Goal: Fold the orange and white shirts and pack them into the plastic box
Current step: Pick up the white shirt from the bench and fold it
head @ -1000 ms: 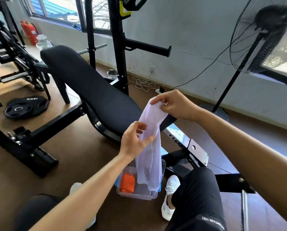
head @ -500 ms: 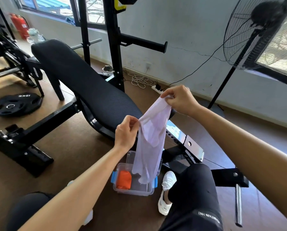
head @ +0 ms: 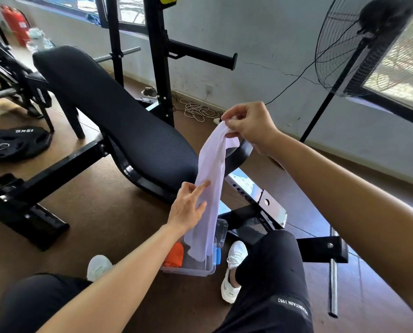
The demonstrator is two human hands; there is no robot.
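Observation:
The white shirt (head: 211,186) hangs in the air as a long narrow strip. My right hand (head: 249,123) pinches its top end, in front of the bench's near end. My left hand (head: 189,207) is lower down at the strip's left edge, fingers spread and touching the cloth. The shirt's bottom end dangles into the clear plastic box (head: 198,269) on the floor between my feet. The folded orange shirt (head: 175,254) lies in the box's left side, partly hidden by my left forearm.
A black padded weight bench (head: 109,116) on a black frame slopes away ahead. A 15 kg plate (head: 15,144) lies on the floor at left. A standing fan (head: 359,44) is at right, and a cable coil (head: 199,110) by the wall. My white shoes (head: 233,270) flank the box.
My right hand has lifted the shirt's top end higher. My left hand has let go of its pinch and slid down the strip with its fingers apart.

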